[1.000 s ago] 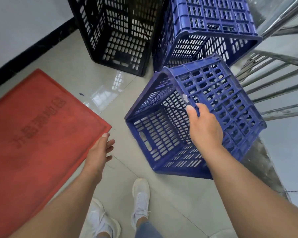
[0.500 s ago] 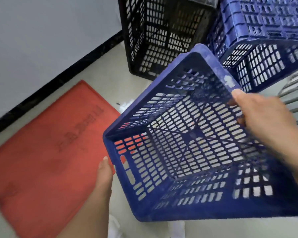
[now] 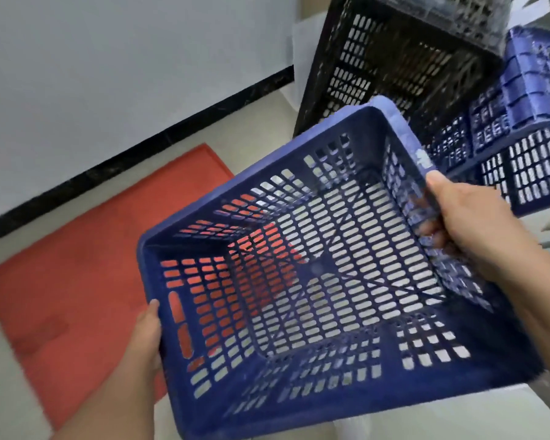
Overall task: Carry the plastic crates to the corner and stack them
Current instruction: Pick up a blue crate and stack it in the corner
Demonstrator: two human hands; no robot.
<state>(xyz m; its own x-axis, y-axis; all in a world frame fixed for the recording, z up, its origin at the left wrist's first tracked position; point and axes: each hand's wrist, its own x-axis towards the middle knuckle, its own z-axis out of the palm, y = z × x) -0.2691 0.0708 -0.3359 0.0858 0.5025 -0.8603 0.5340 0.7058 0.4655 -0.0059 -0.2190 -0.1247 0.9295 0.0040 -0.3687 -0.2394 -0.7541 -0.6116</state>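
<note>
The blue crate [image 3: 315, 281] is held off the floor, tilted, its open top toward the camera. The left hand [image 3: 143, 341] is clamped on the left wall; the right hand [image 3: 467, 223] is clamped on the right rim. Beyond it stand a black crate [image 3: 394, 68] and another blue crate [image 3: 527, 128]. A red mat [image 3: 77, 274] lies below.

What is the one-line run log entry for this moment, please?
step: carry | object: blue crate, lifted, tilted | left hand: gripping left wall | right hand: gripping right rim | stack: not yet placed

Left hand [image 3: 146, 331] bare; right hand [image 3: 470, 223] bare, sleeveless forearms.
</note>
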